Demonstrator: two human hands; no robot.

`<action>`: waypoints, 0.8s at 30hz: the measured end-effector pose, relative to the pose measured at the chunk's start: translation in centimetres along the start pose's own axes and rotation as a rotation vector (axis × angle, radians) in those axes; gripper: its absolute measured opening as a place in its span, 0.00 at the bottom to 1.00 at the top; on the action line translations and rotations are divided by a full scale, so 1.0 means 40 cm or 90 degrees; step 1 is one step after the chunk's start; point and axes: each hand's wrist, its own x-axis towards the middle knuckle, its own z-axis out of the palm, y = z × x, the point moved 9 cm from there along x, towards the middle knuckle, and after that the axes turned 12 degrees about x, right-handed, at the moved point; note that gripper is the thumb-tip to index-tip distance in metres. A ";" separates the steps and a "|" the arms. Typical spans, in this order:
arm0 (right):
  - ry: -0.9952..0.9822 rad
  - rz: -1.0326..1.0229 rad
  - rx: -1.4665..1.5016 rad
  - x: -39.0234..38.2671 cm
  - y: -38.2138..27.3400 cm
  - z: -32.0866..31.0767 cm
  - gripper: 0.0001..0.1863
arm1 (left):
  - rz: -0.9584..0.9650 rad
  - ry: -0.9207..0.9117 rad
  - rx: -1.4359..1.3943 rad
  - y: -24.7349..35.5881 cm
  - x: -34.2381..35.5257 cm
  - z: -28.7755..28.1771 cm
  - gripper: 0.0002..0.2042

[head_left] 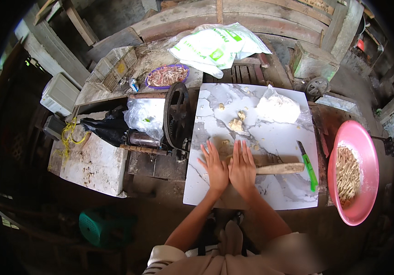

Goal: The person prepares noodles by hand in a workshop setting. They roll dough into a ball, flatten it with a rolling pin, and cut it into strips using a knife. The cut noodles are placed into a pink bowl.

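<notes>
My left hand (215,166) and my right hand (242,166) lie flat and side by side on a white marble-patterned board (279,197), fingers stretched forward. Whatever is under the palms is hidden. A light-brown, wooden-looking bar (280,168) sticks out to the right from beside my right hand; I cannot tell whether the hand touches it. Beyond the fingertips are pale dough-like lumps (236,123) and small crumbs. A bag of white powder (278,106) rests at the board's far right. Near the right edge lies a green box cutter (310,170) with its blade out.
To the right stands a pink basin (353,215) with many short pale strips inside. A machine with a dark wheel (176,114) borders the board's left. Farther back are a purple-rimmed tray of strips (167,76) and a white-green sack (220,46). A green stool (91,228) sits lower left.
</notes>
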 end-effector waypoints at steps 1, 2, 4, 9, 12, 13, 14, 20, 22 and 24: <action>-0.003 0.005 0.014 0.038 0.016 0.005 0.31 | 0.007 0.021 -0.031 -0.001 0.042 0.009 0.33; 0.027 -0.004 -0.012 0.079 0.020 0.005 0.31 | 0.011 0.045 -0.055 -0.012 0.087 0.015 0.34; 0.083 -0.019 -0.067 0.143 0.024 0.003 0.31 | 0.015 0.087 -0.064 -0.011 0.154 0.009 0.33; 0.057 0.001 -0.089 0.106 0.014 0.020 0.31 | -0.004 0.090 -0.053 -0.032 0.113 0.015 0.31; 0.013 0.015 -0.048 -0.047 -0.013 0.017 0.30 | 0.031 0.025 -0.083 -0.008 -0.035 -0.014 0.29; -0.001 0.008 -0.028 -0.068 -0.027 0.020 0.30 | 0.051 0.022 -0.074 0.000 -0.058 -0.031 0.29; 0.001 -0.001 -0.031 -0.066 -0.030 0.018 0.30 | 0.047 0.017 -0.080 0.002 -0.058 -0.034 0.29; 0.026 -0.012 -0.011 0.055 0.022 0.024 0.30 | 0.068 0.040 0.031 0.012 0.076 -0.002 0.30; 0.075 -0.020 -0.067 0.137 0.029 0.010 0.29 | 0.036 0.071 0.050 0.004 0.150 0.008 0.31; 0.099 -0.018 -0.105 0.146 0.025 0.002 0.29 | 0.043 0.095 0.052 0.010 0.179 0.011 0.31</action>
